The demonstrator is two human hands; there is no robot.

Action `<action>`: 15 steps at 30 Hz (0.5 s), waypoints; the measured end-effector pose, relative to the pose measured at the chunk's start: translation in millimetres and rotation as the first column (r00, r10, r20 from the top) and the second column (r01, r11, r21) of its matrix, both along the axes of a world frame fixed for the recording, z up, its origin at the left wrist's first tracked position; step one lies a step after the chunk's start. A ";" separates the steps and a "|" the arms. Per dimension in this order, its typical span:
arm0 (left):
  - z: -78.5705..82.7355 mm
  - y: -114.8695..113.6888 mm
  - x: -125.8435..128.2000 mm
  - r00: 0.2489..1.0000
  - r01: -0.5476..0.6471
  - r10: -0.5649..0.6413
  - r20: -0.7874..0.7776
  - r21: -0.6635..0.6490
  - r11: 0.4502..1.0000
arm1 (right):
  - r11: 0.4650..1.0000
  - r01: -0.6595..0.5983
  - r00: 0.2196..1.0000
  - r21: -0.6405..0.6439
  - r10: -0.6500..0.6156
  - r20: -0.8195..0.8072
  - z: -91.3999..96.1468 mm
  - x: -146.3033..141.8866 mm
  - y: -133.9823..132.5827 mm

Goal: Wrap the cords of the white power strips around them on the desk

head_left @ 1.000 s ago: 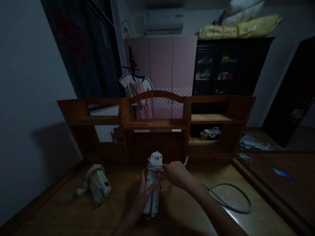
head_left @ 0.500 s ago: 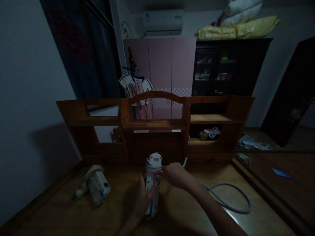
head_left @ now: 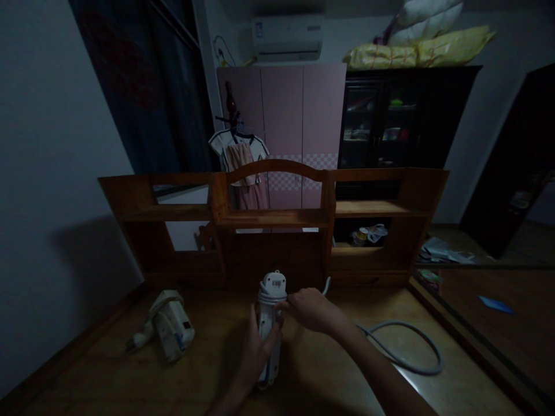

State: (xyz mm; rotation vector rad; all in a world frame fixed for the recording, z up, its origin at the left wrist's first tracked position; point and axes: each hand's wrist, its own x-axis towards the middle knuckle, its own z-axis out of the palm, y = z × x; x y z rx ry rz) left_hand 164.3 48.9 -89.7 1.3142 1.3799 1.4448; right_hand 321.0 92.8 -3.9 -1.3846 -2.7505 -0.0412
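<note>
A white power strip point(head_left: 269, 312) stands nearly upright on the wooden desk point(head_left: 217, 358), with turns of its grey cord wound round its upper part. My left hand point(head_left: 255, 349) grips the strip's lower body from the left. My right hand point(head_left: 309, 307) is closed on the cord at the strip's right side, just below its top. The loose remainder of the cord point(head_left: 407, 349) trails rightwards in a loop across the desk.
A second white power strip with wound cord and plug point(head_left: 168, 326) lies at the desk's left. A wooden shelf unit point(head_left: 277, 216) stands along the back edge. A wall rises on the left; the desk's right edge point(head_left: 455, 335) drops to the floor.
The strip has been raised slightly more upright. My left hand has slid a little higher on its body. My right hand stays on the cord near the top.
</note>
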 end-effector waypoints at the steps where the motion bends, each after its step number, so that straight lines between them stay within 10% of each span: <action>1: -1.8 0.7 0.5 1.000 0.014 -0.014 -0.002 -0.001 1.000 | 1.000 0.001 1.000 -0.004 -0.001 0.006 -0.4 0.3 0.4; 15: -7.1 2.7 -0.1 0.994 0.109 -0.108 -0.035 0.017 0.994 | 0.999 -0.031 0.997 -0.038 0.033 0.064 2.2 2.7 1.1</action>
